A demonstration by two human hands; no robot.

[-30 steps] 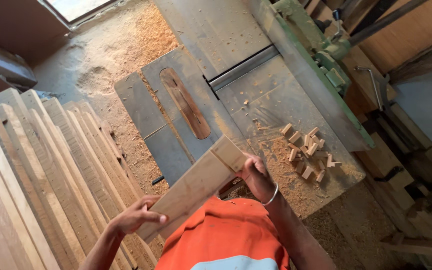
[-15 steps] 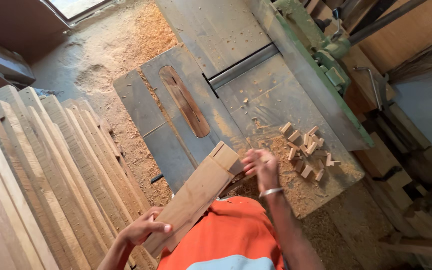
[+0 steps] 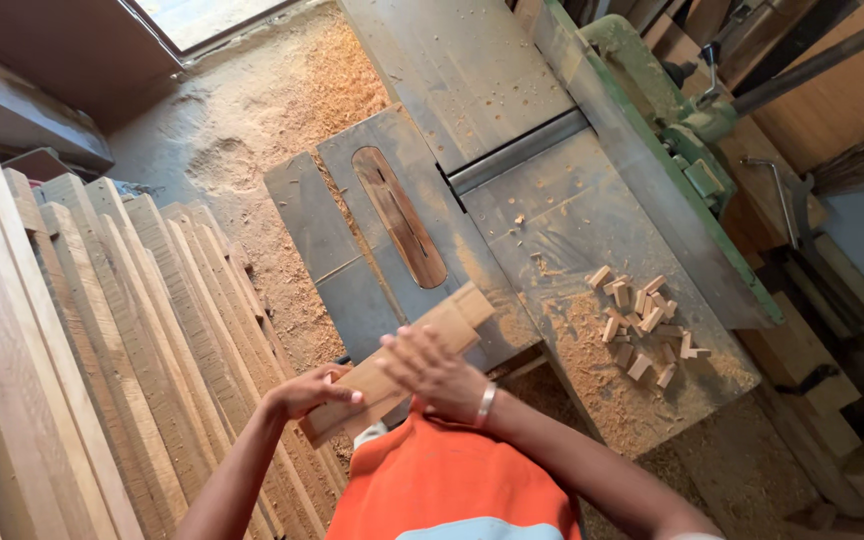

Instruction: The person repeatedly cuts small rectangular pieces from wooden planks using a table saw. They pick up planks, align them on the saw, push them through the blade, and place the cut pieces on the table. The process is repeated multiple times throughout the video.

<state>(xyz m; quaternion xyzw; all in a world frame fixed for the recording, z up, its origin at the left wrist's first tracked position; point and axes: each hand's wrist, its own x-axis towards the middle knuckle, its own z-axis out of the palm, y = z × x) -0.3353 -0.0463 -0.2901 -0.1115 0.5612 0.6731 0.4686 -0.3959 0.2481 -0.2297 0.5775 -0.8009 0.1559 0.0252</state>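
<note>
I hold a short wooden plank [image 3: 457, 318] across my front, its far end resting over the near edge of the grey table saw [image 3: 552, 220]. My left hand [image 3: 309, 392] grips the plank's near end from the left. My right hand [image 3: 430, 366], a metal bangle on its wrist, lies on top of the plank's middle. The saw's wooden throat insert [image 3: 400, 215] with its blade slot lies just beyond the plank's far end.
A pile of small wooden offcut blocks [image 3: 644, 327] sits in sawdust on the saw table to the right. Long planks [image 3: 102, 330] lean stacked at my left. Sawdust covers the floor [image 3: 252, 110]. A green fence and machine parts [image 3: 682, 130] run along the right.
My right hand slid back along the plank from its far end to its middle. My left hand closed around the near end, and the plank drew back toward me.
</note>
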